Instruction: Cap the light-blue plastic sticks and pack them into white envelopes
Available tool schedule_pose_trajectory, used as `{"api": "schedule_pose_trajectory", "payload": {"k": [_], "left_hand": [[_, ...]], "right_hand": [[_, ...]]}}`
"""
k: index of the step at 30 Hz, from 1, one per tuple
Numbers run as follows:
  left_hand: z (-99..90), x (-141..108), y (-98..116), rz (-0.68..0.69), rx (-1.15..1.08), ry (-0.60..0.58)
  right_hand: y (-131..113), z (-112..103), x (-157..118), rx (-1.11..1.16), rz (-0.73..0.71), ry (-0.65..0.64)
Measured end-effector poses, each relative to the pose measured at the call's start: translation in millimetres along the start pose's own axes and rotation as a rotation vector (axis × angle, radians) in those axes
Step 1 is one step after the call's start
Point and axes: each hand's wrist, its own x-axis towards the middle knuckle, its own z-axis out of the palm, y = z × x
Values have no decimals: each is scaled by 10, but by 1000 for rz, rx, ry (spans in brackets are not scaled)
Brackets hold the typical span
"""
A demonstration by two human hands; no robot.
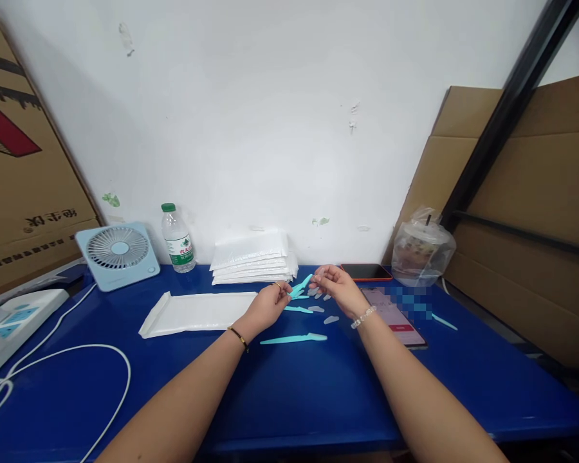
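My left hand (271,305) is closed on teal eyebrow razors (300,286), their heads fanned up and to the right. Thumb and fingers of my right hand (336,287) pinch a small clear blade cap (320,272) close to those heads. Below the hands, several more clear caps (331,319) are scattered on the blue table (289,386). One teal razor (294,339) lies nearer to me, and another razor (298,310) rests just under my left hand. A further razor (444,321) is off to the right, beyond the phone.
A white padded mailer (197,311) lies left of my hands, with a stack of mailers (251,257) behind. Around them are a blue fan (119,254), a water bottle (177,241), a lit phone (395,315), a dark phone (365,272), a bagged drink (421,251) and a power strip (19,325) with cables.
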Motion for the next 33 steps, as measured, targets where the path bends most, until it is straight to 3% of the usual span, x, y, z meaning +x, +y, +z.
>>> {"api": "schedule_pose_trajectory", "payload": {"k": [13,19,25,33], "left_hand": [[29,34,-46,3,-83,-12],[35,36,-53,14,-89,-4],[22,33,-55,29,-99,-14],[15,32,-43,40,-99,-17]], "right_hand": [[47,102,-9,198,20,79],[100,115,0,130,42,-1],[60,77,6,186,-25,106],[60,84,0,199,-7,71]]}}
